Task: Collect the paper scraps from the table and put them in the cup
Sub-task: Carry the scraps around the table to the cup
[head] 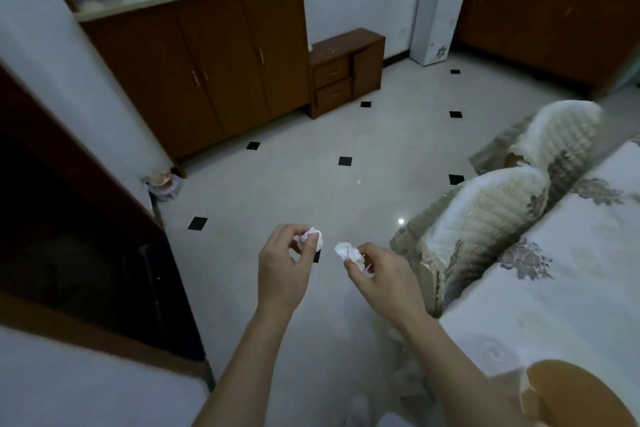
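My left hand (282, 263) is raised over the tiled floor, fingers pinched on a crumpled white paper scrap (313, 239). My right hand (379, 270) is a short way to its right and pinches a second crumpled white paper scrap (348, 251). The two scraps sit close together but do not touch. Neither a cup nor loose scraps show anywhere in this view.
A table with a white flowered cloth (554, 288) fills the right side, with two covered chairs (485, 218) pushed against it. A brown round object (581, 395) sits at the lower right. A dark cabinet (86, 253) stands left; wooden cupboards (207, 62) line the far wall.
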A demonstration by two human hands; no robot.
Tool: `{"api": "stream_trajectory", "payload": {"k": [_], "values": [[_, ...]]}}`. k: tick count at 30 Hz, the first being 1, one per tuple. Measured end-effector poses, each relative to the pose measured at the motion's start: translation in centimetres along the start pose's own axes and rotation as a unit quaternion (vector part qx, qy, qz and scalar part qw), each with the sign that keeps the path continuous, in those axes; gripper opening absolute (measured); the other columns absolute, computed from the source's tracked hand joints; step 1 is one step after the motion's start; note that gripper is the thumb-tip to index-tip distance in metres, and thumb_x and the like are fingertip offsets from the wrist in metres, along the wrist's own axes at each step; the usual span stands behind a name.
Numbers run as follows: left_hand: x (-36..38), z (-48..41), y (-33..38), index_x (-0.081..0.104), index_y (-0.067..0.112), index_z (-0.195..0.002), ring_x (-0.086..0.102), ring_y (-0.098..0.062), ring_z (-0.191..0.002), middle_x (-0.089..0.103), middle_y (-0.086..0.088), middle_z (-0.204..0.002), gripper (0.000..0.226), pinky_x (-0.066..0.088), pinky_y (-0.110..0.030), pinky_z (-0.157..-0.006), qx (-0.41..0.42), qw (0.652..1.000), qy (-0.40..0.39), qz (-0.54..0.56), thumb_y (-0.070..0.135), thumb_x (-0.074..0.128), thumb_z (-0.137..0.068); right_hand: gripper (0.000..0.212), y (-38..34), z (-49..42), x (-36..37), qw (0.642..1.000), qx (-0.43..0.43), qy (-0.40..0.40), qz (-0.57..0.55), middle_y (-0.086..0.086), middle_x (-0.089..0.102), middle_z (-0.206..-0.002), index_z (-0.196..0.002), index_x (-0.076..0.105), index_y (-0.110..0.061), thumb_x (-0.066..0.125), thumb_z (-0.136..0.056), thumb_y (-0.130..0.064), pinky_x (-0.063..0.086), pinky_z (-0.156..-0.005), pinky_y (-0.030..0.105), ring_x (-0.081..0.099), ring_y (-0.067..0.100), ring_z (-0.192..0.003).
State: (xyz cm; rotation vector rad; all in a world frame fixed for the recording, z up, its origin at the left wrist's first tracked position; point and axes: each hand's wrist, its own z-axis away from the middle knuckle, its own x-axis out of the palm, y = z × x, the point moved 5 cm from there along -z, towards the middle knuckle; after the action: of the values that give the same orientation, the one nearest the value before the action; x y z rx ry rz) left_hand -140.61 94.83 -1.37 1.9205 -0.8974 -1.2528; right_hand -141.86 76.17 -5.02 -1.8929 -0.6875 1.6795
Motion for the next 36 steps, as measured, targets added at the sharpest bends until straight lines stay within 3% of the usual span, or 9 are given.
{"api": "stream_trajectory", "payload": {"k": [4,9,11,14,17,21,26,31,36], "values": [[3.6,-4.6,1.0,0.067,0.018,-0.088,0.059,-0.006,-0.079,0.062,0.009,-0.085,0.004,0.040,-0.011,-0.057,0.023,0.999,-0.030,0.019,0.021,0.066,-0.090,0.019,1.4,-4.2,-2.4,0.999,0.026,0.043,0.007,-0.014,0.057,-0.071,-0.088,0.063,-0.024,0.061,-0.089,-0.044,0.036,-0.053,0.024,0.053,0.009,-0.066],[10.8,-8.8,2.3,0.067,0.024,-0.087,0.060,-0.007,-0.077,0.063,0.012,-0.086,0.004,0.046,-0.021,-0.056,0.042,0.989,-0.124,0.063,0.022,0.066,-0.090,0.024,5.3,-6.5,-6.0,0.987,0.111,0.113,0.016,-0.011,0.053,-0.062,-0.075,0.054,-0.027,0.060,-0.089,-0.045,0.039,-0.051,0.027,0.050,0.007,-0.061],[13.9,-10.0,3.8,0.066,0.023,-0.085,0.060,-0.009,-0.076,0.062,0.011,-0.084,0.005,0.045,-0.020,-0.057,0.067,0.979,-0.172,0.090,0.021,0.066,-0.090,0.026,7.1,-6.5,-7.6,0.977,0.149,0.145,0.038,-0.008,0.057,-0.066,-0.077,0.057,-0.024,0.058,-0.088,-0.047,0.046,-0.056,0.035,0.053,0.011,-0.064],[18.7,-10.9,6.3,0.066,0.022,-0.087,0.059,-0.010,-0.076,0.060,0.011,-0.084,0.004,0.045,-0.019,-0.057,0.117,0.954,-0.250,0.117,0.022,0.065,-0.091,0.024,9.0,-5.8,-9.9,0.959,0.202,0.187,0.068,-0.013,0.056,-0.072,-0.087,0.061,-0.025,0.057,-0.089,-0.049,0.045,-0.058,0.032,0.055,0.012,-0.072],[23.0,-10.8,8.6,0.065,0.022,-0.088,0.059,-0.011,-0.073,0.060,0.010,-0.083,0.005,0.045,-0.020,-0.057,0.169,0.914,-0.338,0.145,0.025,0.064,-0.091,0.023,10.3,-4.7,-11.9,0.927,0.271,0.236,0.104,-0.011,0.054,-0.072,-0.088,0.057,-0.028,0.054,-0.090,-0.051,0.039,-0.056,0.031,0.051,0.013,-0.073],[27.1,-9.7,11.2,0.062,0.028,-0.086,0.057,-0.010,-0.067,0.060,0.012,-0.081,0.008,0.045,-0.024,-0.056,0.219,0.862,-0.419,0.181,0.023,0.066,-0.091,0.027,11.0,-2.1,-13.3,0.880,0.361,0.289,0.109,-0.009,0.066,-0.086,-0.108,0.059,-0.033,0.052,-0.089,-0.051,0.049,-0.065,0.034,0.058,0.014,-0.084],[30.2,-5.8,13.6,0.065,0.026,-0.091,0.060,-0.009,-0.077,0.061,0.014,-0.086,0.001,0.047,-0.024,-0.062,0.251,0.777,-0.531,0.226,0.025,0.065,-0.092,0.026,10.6,3.7,-14.4,0.809,0.445,0.365,0.121,-0.014,0.062,-0.083,-0.113,0.058,-0.032,0.054,-0.092,-0.047,0.050,-0.066,0.035,0.059,0.014,-0.085],[30.6,0.8,16.8,0.062,0.027,-0.091,0.058,-0.006,-0.073,0.061,0.011,-0.085,0.007,0.047,-0.027,-0.060,0.284,0.698,-0.603,0.261,0.022,0.066,-0.091,0.020,8.2,12.1,-14.9,0.718,0.527,0.423,0.166,-0.017,0.052,-0.071,-0.107,0.059,-0.032,0.054,-0.093,-0.045,0.048,-0.062,0.035,0.059,0.016,-0.079],[28.6,7.6,19.8,0.064,0.019,-0.094,0.060,-0.005,-0.079,0.060,0.009,-0.087,0.005,0.045,-0.024,-0.061,0.376,0.613,-0.638,0.276,0.023,0.064,-0.092,0.022,6.1,19.9,-14.1,0.653,0.562,0.478,0.171,-0.004,0.065,-0.081,-0.108,0.062,-0.026,0.059,-0.093,-0.041,0.047,-0.064,0.037,0.060,0.022,-0.079]]}}
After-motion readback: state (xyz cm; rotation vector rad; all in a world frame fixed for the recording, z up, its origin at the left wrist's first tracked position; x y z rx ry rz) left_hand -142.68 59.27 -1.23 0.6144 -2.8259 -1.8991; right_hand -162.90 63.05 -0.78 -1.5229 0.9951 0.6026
